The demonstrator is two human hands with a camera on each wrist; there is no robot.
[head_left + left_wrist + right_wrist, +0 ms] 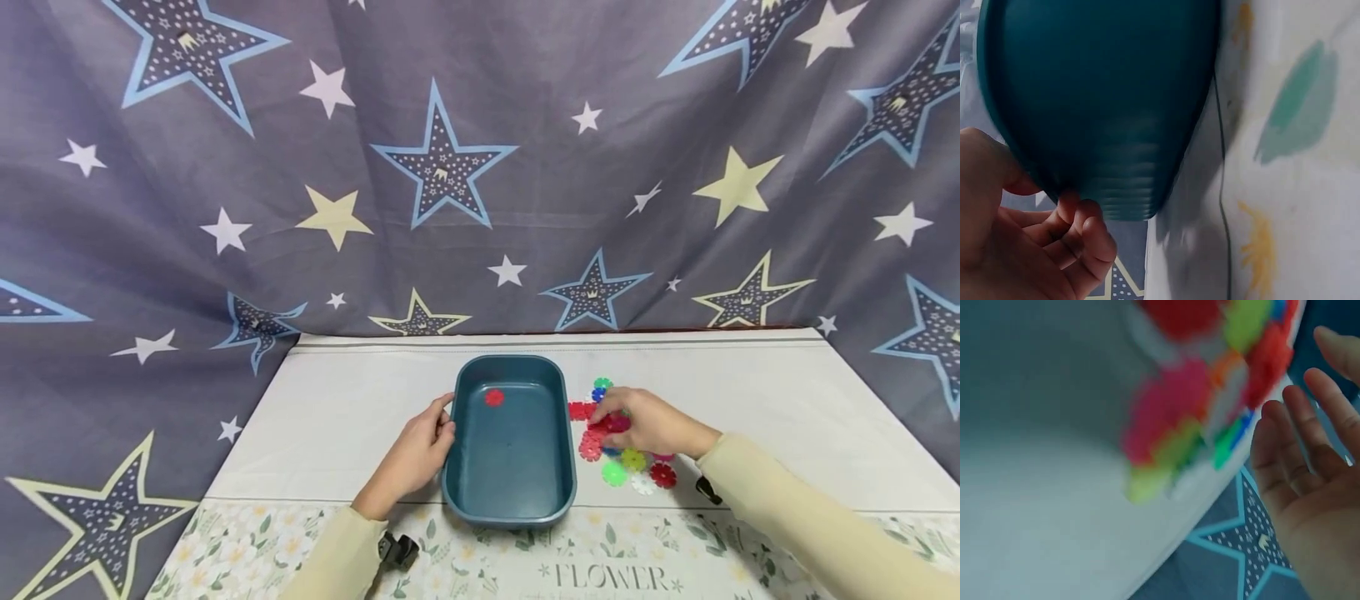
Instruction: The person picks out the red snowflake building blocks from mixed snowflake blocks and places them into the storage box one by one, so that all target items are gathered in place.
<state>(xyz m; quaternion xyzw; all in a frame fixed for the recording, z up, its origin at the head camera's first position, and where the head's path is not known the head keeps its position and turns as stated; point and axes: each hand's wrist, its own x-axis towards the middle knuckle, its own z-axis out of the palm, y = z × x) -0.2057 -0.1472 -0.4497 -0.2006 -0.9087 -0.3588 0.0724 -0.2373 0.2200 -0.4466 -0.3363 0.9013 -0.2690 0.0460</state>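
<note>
A dark teal rectangular tray (510,500) stands in the middle of the table, with one red snowflake disc (494,398) lying inside near its far end. At the tray's left side, my left hand (420,454) pinches the rim between thumb and fingers. In the left wrist view the thumb lies at the rim and the curled fingers are against the outer wall. My right hand (648,423) is over a pile of coloured plastic snowflake discs (591,446) right of the tray. Its fingers (1300,415) are spread and gently bent beside the pile, with thumb apart and nothing between them.
Green (614,474), white and dark red discs lie at the pile's near edge. A white cloth with a floral front strip (247,542) covers the table. Behind and at the sides hangs a grey curtain (480,275) with stars.
</note>
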